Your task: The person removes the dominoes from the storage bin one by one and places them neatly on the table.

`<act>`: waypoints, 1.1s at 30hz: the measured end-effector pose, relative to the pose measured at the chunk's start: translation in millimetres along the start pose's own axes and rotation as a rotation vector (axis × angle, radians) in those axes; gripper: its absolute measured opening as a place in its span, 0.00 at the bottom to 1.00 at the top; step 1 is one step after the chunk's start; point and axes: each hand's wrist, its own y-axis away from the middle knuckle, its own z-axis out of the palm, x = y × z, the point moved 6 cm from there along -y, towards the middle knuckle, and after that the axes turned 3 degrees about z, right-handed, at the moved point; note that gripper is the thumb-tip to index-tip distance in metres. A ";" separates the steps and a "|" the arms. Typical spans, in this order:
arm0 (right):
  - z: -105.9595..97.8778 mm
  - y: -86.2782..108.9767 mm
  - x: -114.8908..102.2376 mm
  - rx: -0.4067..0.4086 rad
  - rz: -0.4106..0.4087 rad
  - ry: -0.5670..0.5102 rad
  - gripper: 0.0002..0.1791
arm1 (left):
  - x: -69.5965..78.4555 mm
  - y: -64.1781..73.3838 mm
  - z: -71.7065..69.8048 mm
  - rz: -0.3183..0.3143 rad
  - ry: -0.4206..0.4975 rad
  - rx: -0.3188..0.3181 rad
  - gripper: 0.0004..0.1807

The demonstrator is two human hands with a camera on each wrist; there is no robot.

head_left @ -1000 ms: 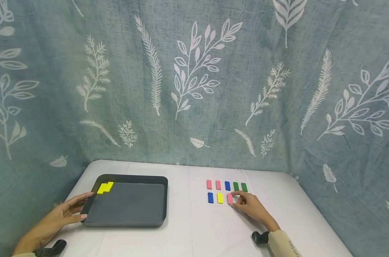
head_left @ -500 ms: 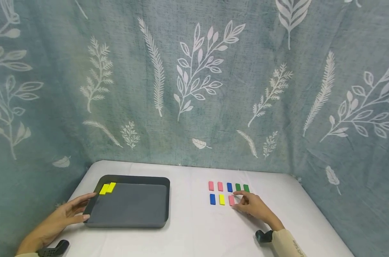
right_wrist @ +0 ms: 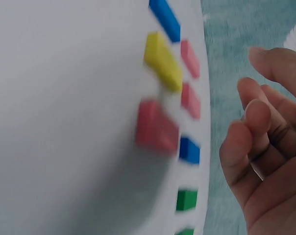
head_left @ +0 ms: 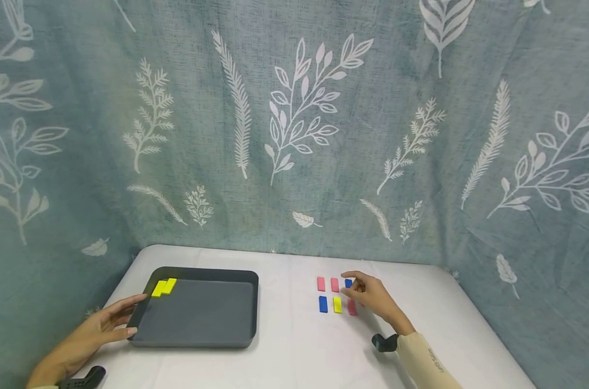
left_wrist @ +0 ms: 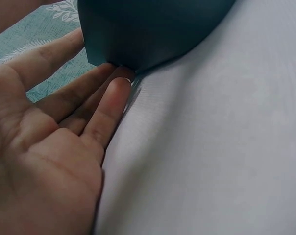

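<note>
My right hand [head_left: 377, 297] hovers over the right end of two rows of small rectangular blocks, its fingers loosely bent and nothing between them. Below it lies a pink block [head_left: 352, 308], blurred in the right wrist view. A blue block [head_left: 349, 282] shows partly behind the fingertips. Green blocks [right_wrist: 186, 199] appear only in the right wrist view; the hand hides them from the head view. At far left, my left hand [head_left: 87, 340] rests its extended fingers and thumb against the left wall of a dark grey tray [head_left: 197, 319]. Two yellow blocks [head_left: 158, 288] lie touching in its back left corner.
Farther left in the rows are two pink blocks [head_left: 320, 284], a blue block [head_left: 323, 304] and a yellow block [head_left: 337, 305]. White cloth [head_left: 284, 335] covers the table between tray and blocks. A leaf-patterned curtain [head_left: 275, 135] borders the back and sides.
My right hand has risen off the front pink block and shifted slightly left and back, over the rear row, covering the green blocks. My left hand keeps its place at the tray.
</note>
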 end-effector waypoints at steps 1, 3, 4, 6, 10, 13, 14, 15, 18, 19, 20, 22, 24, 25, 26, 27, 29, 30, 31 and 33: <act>2.6 -2.7 -4.9 -0.003 -0.016 -0.002 0.24 | 0.4 -0.1 0.4 0.002 -0.001 0.000 0.39; 8.3 -8.7 -14.7 -0.013 -0.054 -0.010 0.23 | 1.2 0.0 0.7 0.007 -0.005 0.000 0.39; 11.4 -11.8 -19.7 -0.017 -0.071 -0.010 0.22 | 1.2 0.2 0.8 0.011 -0.009 0.000 0.38; 18.4 -17.8 -29.7 -0.030 -0.097 -0.017 0.21 | 1.0 0.5 0.8 0.017 -0.020 0.004 0.38; 36.1 -30.2 -50.7 -0.077 -0.127 -0.028 0.21 | 0.6 -0.2 0.0 0.012 -0.022 0.017 0.39; 50.6 -38.8 -66.1 -0.111 -0.156 -0.021 0.22 | 0.0 -1.5 -0.9 0.001 -0.015 0.028 0.39; 55.3 -41.1 -70.9 -0.120 -0.164 -0.022 0.22 | -0.1 -1.9 -1.2 0.000 -0.016 0.031 0.39; 60.1 -43.2 -75.9 -0.123 -0.175 -0.016 0.22 | -0.3 -2.2 -1.3 -0.002 -0.014 0.033 0.40; 75.8 -48.9 -90.4 -0.136 -0.205 -0.005 0.21 | -0.7 -2.0 -1.2 -0.010 -0.007 0.035 0.40; 80.5 -50.6 -95.7 -0.138 -0.219 -0.007 0.21 | -0.4 -2.5 -1.0 -0.013 -0.005 0.036 0.41; 85.0 -52.2 -100.9 -0.138 -0.232 -0.007 0.20 | 0.0 -2.8 -0.7 -0.017 -0.001 0.036 0.41; 93.4 -55.2 -112.1 -0.142 -0.255 -0.009 0.20 | 1.2 -3.3 -0.1 -0.017 0.000 0.036 0.41; 100.7 -57.6 -123.7 -0.149 -0.273 -0.020 0.20 | 2.5 -3.8 0.6 -0.016 0.004 0.033 0.41; 104.4 -59.2 -128.9 -0.153 -0.280 -0.023 0.20 | 3.2 -3.8 0.8 -0.009 0.003 0.030 0.42; 108.0 -60.6 -134.0 -0.158 -0.283 -0.029 0.20 | 3.2 -3.7 0.8 -0.009 0.003 0.030 0.42; 111.7 -62.0 -138.8 -0.164 -0.286 -0.031 0.20 | 3.2 -3.5 0.8 -0.007 0.002 0.030 0.42; 119.4 -64.8 -147.7 -0.177 -0.295 -0.036 0.20 | 2.6 -3.2 0.6 -0.008 0.002 0.031 0.42; 123.2 -66.3 -151.8 -0.179 -0.300 -0.037 0.20 | 1.9 -3.1 0.6 -0.013 0.008 0.032 0.42; 127.2 -67.9 -155.3 -0.182 -0.305 -0.036 0.20 | 1.6 -3.5 0.3 -0.011 0.008 0.032 0.42; 135.0 -70.6 -162.2 -0.189 -0.312 -0.038 0.20 | 1.1 -4.5 0.2 -0.014 0.013 0.035 0.42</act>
